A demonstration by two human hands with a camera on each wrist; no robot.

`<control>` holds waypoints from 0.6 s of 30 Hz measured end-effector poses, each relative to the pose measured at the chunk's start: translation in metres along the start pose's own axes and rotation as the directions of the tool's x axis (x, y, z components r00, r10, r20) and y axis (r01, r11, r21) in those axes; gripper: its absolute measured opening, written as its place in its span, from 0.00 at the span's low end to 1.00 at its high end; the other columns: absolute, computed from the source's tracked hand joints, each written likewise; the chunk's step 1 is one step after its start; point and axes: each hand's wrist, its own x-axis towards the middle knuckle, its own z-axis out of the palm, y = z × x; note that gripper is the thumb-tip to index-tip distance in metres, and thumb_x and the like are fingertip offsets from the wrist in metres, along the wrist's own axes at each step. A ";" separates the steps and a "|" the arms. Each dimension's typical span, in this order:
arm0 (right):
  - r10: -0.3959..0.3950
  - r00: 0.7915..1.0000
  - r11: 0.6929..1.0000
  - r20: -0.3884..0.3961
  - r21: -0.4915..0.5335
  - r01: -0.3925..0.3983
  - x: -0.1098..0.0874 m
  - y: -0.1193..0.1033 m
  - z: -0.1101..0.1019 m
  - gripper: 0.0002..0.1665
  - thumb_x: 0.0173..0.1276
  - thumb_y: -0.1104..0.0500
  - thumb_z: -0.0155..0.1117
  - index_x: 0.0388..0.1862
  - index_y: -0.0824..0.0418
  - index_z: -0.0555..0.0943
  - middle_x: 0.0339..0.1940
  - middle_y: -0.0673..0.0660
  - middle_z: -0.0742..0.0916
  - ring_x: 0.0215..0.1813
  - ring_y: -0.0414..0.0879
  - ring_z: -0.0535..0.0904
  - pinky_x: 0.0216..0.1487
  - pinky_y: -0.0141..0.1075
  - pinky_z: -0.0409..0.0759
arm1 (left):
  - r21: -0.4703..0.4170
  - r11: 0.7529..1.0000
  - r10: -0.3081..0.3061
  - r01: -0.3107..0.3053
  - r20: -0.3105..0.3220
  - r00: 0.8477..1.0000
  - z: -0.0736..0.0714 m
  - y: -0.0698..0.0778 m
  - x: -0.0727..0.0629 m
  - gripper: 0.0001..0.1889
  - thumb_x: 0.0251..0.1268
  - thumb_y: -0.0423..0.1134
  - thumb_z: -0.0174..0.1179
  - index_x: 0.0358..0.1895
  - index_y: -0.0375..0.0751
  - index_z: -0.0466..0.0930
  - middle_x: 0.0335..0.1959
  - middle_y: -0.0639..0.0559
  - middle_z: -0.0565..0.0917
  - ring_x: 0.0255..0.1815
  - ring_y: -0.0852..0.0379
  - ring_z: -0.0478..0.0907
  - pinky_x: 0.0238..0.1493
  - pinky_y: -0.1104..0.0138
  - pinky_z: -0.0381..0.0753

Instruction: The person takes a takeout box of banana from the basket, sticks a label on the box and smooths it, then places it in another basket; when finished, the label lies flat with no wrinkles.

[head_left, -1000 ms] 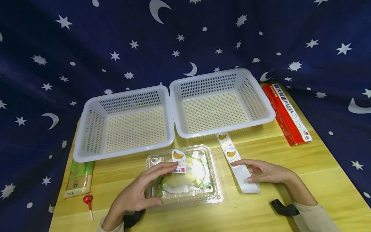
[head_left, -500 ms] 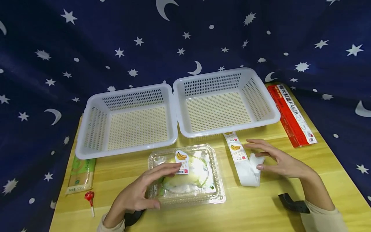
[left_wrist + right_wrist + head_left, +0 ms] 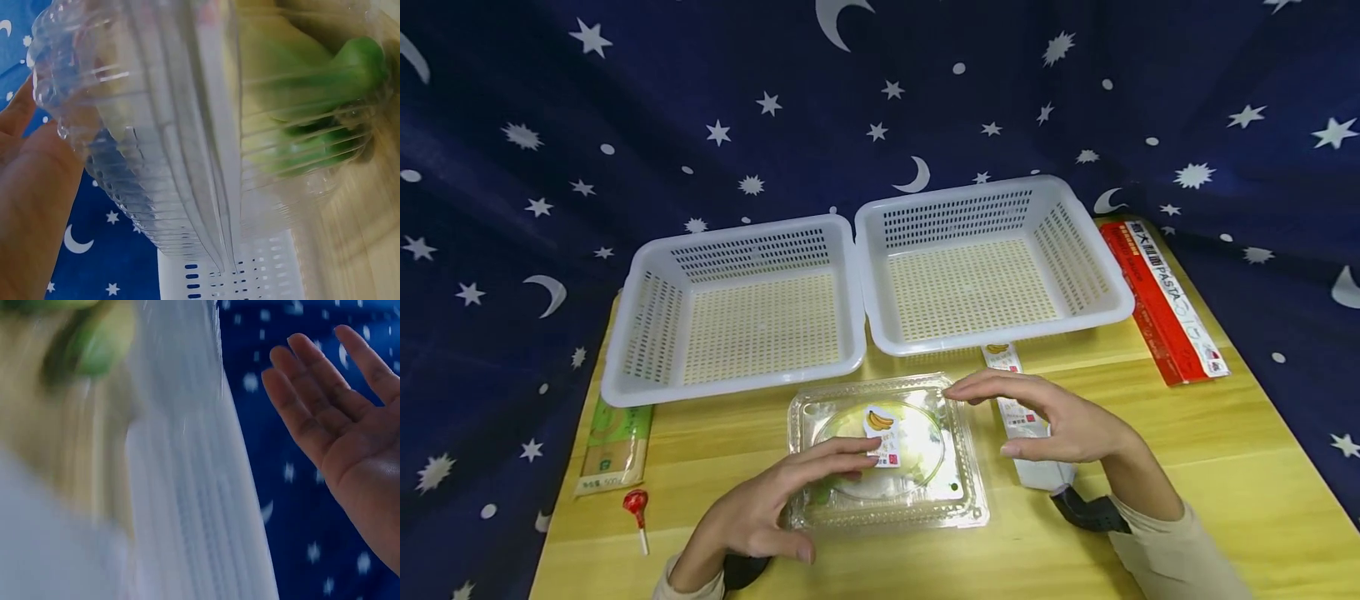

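A clear plastic clamshell box lies closed on the table, with yellow fruit with green stem ends, like bananas, inside. On its lid sits a white sticker printed with bananas. My left hand reaches over the box's left side, its extended fingertips at the sticker's lower left edge and its thumb apart near the front. My right hand is spread in the air, fingertips by the box's back right corner. Beneath it runs a backing strip of banana labels, partly hidden by the hand.
Two white perforated baskets stand side by side behind the box. At right lies a red pasta box. A green and tan packet and a red lollipop lie at left. A starry blue cloth hangs behind.
My right hand has lifted off the label strip and moved left to the box. The strip's loose end has curled and shifted. My left hand has stayed at the sticker.
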 end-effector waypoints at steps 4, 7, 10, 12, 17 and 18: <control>-0.051 0.994 0.999 0.097 0.024 0.049 0.036 -0.002 0.014 0.39 0.57 0.72 0.65 0.70 0.64 0.67 0.69 0.60 0.75 0.72 0.51 0.68 0.73 0.41 0.67 | -0.064 0.998 0.014 -0.012 0.023 1.000 0.000 -0.002 0.001 0.45 0.72 0.62 0.45 0.73 0.23 0.52 0.75 0.32 0.57 0.75 0.44 0.61 0.64 0.55 0.76; -0.112 0.977 0.992 0.183 0.081 0.099 0.058 0.001 0.023 0.37 0.59 0.72 0.64 0.69 0.63 0.68 0.68 0.62 0.75 0.71 0.52 0.69 0.73 0.45 0.67 | -0.072 0.997 0.002 0.001 0.043 0.999 0.000 -0.002 0.001 0.44 0.73 0.63 0.42 0.74 0.26 0.52 0.76 0.32 0.56 0.74 0.45 0.62 0.63 0.56 0.77; -0.154 0.955 0.979 0.252 0.167 0.114 0.072 0.008 0.030 0.31 0.61 0.72 0.62 0.65 0.65 0.70 0.65 0.65 0.76 0.69 0.54 0.70 0.71 0.47 0.69 | -0.070 0.997 -0.011 0.016 0.069 0.998 0.001 -0.001 0.001 0.42 0.74 0.63 0.39 0.75 0.28 0.52 0.76 0.31 0.54 0.74 0.43 0.62 0.64 0.57 0.76; -0.151 0.948 0.974 0.279 0.204 0.095 0.077 0.013 0.033 0.28 0.63 0.71 0.60 0.63 0.66 0.71 0.64 0.65 0.76 0.69 0.53 0.71 0.71 0.47 0.70 | -0.069 0.997 -0.019 0.025 0.091 0.996 0.001 0.000 0.000 0.41 0.74 0.63 0.37 0.75 0.30 0.53 0.76 0.32 0.54 0.75 0.42 0.59 0.65 0.57 0.75; -0.147 0.933 0.960 0.328 0.275 0.054 0.081 0.021 0.040 0.24 0.66 0.69 0.58 0.62 0.68 0.71 0.63 0.66 0.77 0.68 0.52 0.72 0.70 0.47 0.71 | -0.049 0.998 -0.031 0.038 0.125 0.992 0.000 0.002 -0.002 0.41 0.74 0.64 0.36 0.75 0.32 0.54 0.76 0.32 0.54 0.78 0.39 0.52 0.70 0.56 0.69; -0.152 0.928 0.955 0.339 0.293 0.049 0.082 0.022 0.041 0.24 0.67 0.68 0.58 0.62 0.68 0.71 0.63 0.66 0.77 0.68 0.52 0.72 0.70 0.47 0.71 | -0.038 0.999 -0.033 0.038 0.126 0.992 -0.001 0.002 -0.003 0.41 0.74 0.64 0.35 0.75 0.32 0.55 0.76 0.33 0.55 0.78 0.40 0.52 0.71 0.55 0.67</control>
